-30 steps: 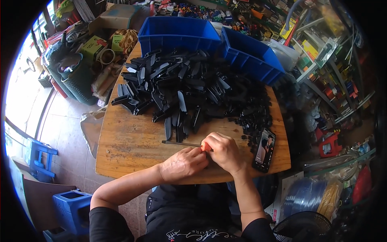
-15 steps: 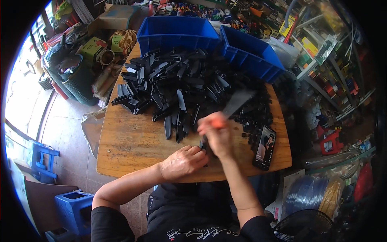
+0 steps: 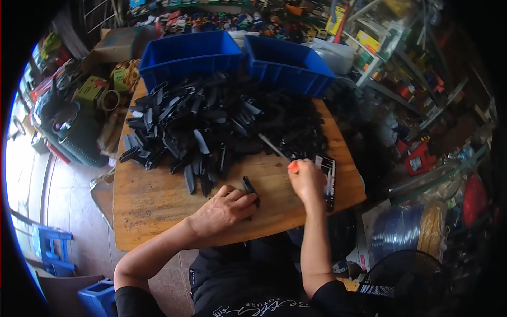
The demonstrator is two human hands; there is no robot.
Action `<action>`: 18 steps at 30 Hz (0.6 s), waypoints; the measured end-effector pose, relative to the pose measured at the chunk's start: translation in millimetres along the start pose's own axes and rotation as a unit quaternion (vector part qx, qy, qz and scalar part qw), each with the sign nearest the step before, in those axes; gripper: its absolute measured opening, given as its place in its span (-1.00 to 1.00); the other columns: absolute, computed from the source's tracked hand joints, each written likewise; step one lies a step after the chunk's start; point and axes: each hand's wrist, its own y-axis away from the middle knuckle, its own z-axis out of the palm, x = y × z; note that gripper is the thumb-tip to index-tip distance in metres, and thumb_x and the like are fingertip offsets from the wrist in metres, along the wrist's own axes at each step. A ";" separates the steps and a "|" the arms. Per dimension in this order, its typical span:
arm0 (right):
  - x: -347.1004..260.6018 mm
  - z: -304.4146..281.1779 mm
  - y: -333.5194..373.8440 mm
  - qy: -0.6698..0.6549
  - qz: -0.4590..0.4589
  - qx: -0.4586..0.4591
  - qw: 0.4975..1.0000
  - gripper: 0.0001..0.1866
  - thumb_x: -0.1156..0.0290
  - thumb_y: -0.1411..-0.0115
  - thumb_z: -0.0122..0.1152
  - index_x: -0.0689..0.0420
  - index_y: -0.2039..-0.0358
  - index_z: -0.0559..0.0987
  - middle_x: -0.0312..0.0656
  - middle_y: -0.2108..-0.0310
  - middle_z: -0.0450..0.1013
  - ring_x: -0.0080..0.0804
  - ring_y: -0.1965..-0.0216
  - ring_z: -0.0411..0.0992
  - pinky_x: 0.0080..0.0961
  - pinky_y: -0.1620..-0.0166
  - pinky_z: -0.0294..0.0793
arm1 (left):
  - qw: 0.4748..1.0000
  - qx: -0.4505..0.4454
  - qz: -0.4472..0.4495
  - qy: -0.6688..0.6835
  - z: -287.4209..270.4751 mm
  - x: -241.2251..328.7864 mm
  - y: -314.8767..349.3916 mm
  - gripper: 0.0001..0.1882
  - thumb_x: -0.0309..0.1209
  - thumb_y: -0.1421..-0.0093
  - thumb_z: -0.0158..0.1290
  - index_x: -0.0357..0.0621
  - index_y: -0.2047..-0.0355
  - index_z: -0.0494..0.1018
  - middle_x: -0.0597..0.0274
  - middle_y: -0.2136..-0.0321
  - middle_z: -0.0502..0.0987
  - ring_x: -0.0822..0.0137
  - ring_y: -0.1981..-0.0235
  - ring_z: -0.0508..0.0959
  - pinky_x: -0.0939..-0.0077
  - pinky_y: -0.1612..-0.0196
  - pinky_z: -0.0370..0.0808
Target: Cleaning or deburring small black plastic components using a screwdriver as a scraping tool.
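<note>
My left hand point(image 3: 224, 208) rests on the near part of the wooden table, its fingers wrapped round a black plastic piece point(image 3: 247, 184). One narrow end of that piece sticks out past the fingers. In my right hand point(image 3: 309, 182) is a screwdriver point(image 3: 274, 148) with an orange-red handle, mostly covered by the fingers. Its thin metal shaft points up and left toward a big pile of similar black plastic pieces point(image 3: 200, 140). A phone point(image 3: 329, 198) lies just beside my right hand, which partly hides it.
Two blue plastic bins point(image 3: 193, 63) stand behind the pile at the table's far edge. The wooden table point(image 3: 153, 211) curves along its near side. Blue stools point(image 3: 55, 251) are on the floor at left; wire spools point(image 3: 393, 238) and a black mesh basket point(image 3: 401, 274) are at right.
My right hand has moved right and away from my left hand, with the screwdriver turned to point left. The view has shifted. My left hand still holds the black piece.
</note>
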 end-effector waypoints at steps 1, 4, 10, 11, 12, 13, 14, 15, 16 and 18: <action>3.2 9.0 1.0 0.011 0.004 -0.007 1.000 -0.85 0.32 -0.05 0.25 0.12 0.45 0.56 -0.10 0.38 0.50 -0.03 0.31 0.50 -0.17 0.27 0.47 | 0.999 -0.011 -0.025 0.016 2.6 0.6 -2.4 -0.68 -0.41 -0.13 -0.03 -0.06 0.08 0.48 0.16 -0.08 0.38 0.25 -0.01 0.41 0.35 -0.05 0.26; -1.1 16.7 3.8 0.006 0.022 0.017 1.000 -0.87 0.31 -0.07 0.25 0.09 0.45 0.57 -0.11 0.38 0.49 -0.04 0.31 0.50 -0.16 0.27 0.47 | 0.999 0.030 -0.012 0.002 10.3 -0.3 -0.2 -0.69 -0.40 -0.12 -0.03 -0.06 0.10 0.46 0.20 0.00 0.39 0.28 0.07 0.42 0.37 -0.03 0.29; -1.1 10.1 5.8 -0.084 0.002 -0.037 0.996 -0.85 0.33 -0.04 0.30 0.09 0.40 0.58 -0.15 0.35 0.51 -0.08 0.30 0.50 -0.20 0.25 0.47 | 0.997 0.076 0.009 -0.010 14.3 -3.6 6.2 -0.66 -0.39 -0.11 -0.04 -0.08 0.07 0.42 0.17 -0.03 0.42 0.28 0.08 0.45 0.36 0.03 0.33; -3.8 9.7 6.2 -0.078 0.002 -0.038 0.996 -0.85 0.33 -0.04 0.30 0.11 0.40 0.58 -0.14 0.35 0.50 -0.08 0.30 0.50 -0.20 0.25 0.47 | 0.996 0.084 0.007 0.017 13.7 -3.9 7.2 -0.65 -0.40 -0.11 -0.04 -0.08 0.06 0.41 0.15 -0.04 0.42 0.28 0.08 0.46 0.35 0.04 0.34; -5.7 9.3 6.5 -0.072 0.001 -0.038 0.997 -0.84 0.33 -0.04 0.30 0.12 0.40 0.58 -0.13 0.35 0.50 -0.08 0.30 0.50 -0.20 0.25 0.47 | 0.996 0.084 0.006 0.016 12.4 -3.4 6.4 -0.65 -0.40 -0.11 -0.04 -0.08 0.06 0.41 0.15 -0.04 0.42 0.28 0.08 0.46 0.35 0.04 0.34; -7.6 9.7 7.0 -0.074 -0.001 -0.039 0.997 -0.84 0.33 -0.04 0.30 0.12 0.40 0.58 -0.13 0.35 0.50 -0.08 0.30 0.50 -0.20 0.25 0.47 | 0.997 0.081 -0.003 0.014 10.5 -2.8 4.5 -0.65 -0.41 -0.10 -0.03 -0.08 0.06 0.41 0.15 -0.04 0.42 0.27 0.08 0.47 0.35 0.04 0.34; -9.2 10.2 7.5 -0.061 0.002 -0.033 0.998 -0.83 0.34 -0.03 0.31 0.14 0.40 0.57 -0.12 0.35 0.50 -0.08 0.30 0.50 -0.19 0.25 0.47 | 0.997 0.078 -0.012 0.013 8.9 -2.2 2.2 -0.66 -0.42 -0.10 -0.03 -0.07 0.06 0.40 0.14 -0.04 0.43 0.26 0.08 0.47 0.34 0.04 0.33; -10.8 10.6 8.0 -0.047 0.004 -0.027 0.999 -0.82 0.34 -0.03 0.31 0.16 0.41 0.56 -0.10 0.35 0.50 -0.07 0.30 0.50 -0.19 0.25 0.47 | 0.997 0.071 -0.010 0.008 7.5 -2.3 -1.1 -0.66 -0.42 -0.10 -0.04 -0.07 0.07 0.40 0.14 -0.05 0.42 0.27 0.07 0.47 0.34 0.03 0.33; -12.9 9.5 8.3 -0.040 -0.002 -0.035 0.999 -0.80 0.34 -0.04 0.30 0.19 0.40 0.55 -0.07 0.35 0.50 -0.06 0.28 0.49 -0.18 0.24 0.46 | 0.998 0.064 -0.010 0.002 5.7 -0.7 -4.1 -0.66 -0.42 -0.10 -0.04 -0.07 0.07 0.39 0.14 -0.06 0.41 0.27 0.05 0.46 0.34 0.03 0.33; -12.7 11.9 8.8 -0.074 -0.026 -0.032 0.996 -0.80 0.34 -0.05 0.30 0.19 0.40 0.54 -0.06 0.37 0.51 -0.05 0.30 0.50 -0.18 0.25 0.47 | 0.999 0.047 0.001 -0.001 15.0 -0.5 -8.5 -0.59 -0.43 -0.01 0.07 -0.08 0.07 0.41 0.14 -0.13 0.37 0.22 0.02 0.44 0.29 0.00 0.34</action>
